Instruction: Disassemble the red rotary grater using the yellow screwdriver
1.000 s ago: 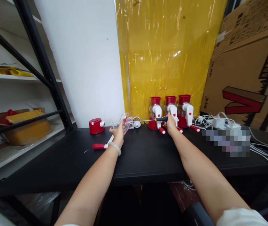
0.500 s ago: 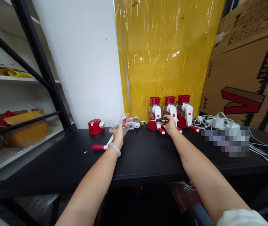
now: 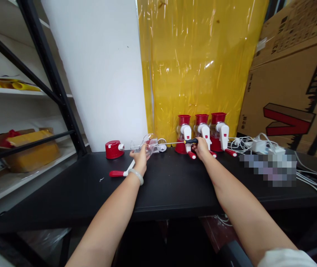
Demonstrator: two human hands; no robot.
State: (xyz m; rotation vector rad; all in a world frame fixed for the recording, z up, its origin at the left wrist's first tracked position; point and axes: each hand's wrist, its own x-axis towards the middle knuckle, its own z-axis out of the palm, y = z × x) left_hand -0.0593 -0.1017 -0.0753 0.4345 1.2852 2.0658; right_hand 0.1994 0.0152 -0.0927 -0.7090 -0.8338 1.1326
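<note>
My left hand point(image 3: 140, 157) is closed around a clear plastic grater housing point(image 3: 149, 142), held on its side just above the black table. In my right hand point(image 3: 202, 148) is the black and yellow handle of a screwdriver point(image 3: 191, 141). Its long metal shaft runs left, with the tip at the right end of the housing; whether it touches a screw is too small to tell. A white round part point(image 3: 162, 147) sits beside that end. Below my left hand lies a white crank with a red handle point(image 3: 116, 173). A red base point(image 3: 114, 149) stands further left.
Three assembled red and white rotary graters point(image 3: 185, 134) stand in a row behind my right hand. White cables and adapters point(image 3: 258, 144) lie at the right, before a large cardboard box point(image 3: 289, 96). A black metal shelf frame point(image 3: 43, 55) rises at the left.
The screwdriver's handle has turned in my right hand, showing more black and less yellow. My left hand keeps the housing in nearly the same place. The view has shifted slightly.
</note>
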